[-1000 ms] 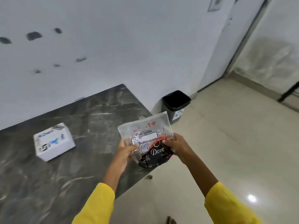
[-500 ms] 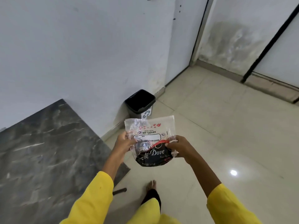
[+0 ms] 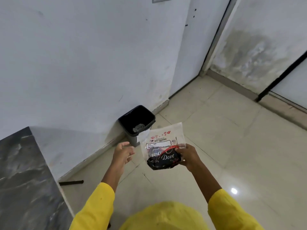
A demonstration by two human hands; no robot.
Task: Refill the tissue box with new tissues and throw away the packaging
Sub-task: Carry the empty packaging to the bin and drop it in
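One hand, the right (image 3: 188, 156), is pinching the wrapper (image 3: 163, 146) by its right edge, near the bin (image 3: 137, 121); the left hand (image 3: 123, 152) is hanging open, empty. The wrapper is looking light, limp, slippery (likely empty), so gripping an edge firmly is suiting it.

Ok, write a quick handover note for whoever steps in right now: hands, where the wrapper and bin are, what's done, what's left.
Left hand: open, empty, beside the wrapper.
Right hand: gripping the tissue wrapper by its right edge.
Wrapper: looks empty, held in the air short of the black bin, which stands open on the floor by the wall with some scrap inside.
Tissue box: out of view, so the refill can't be confirmed.
Left: drop the wrapper in the bin.
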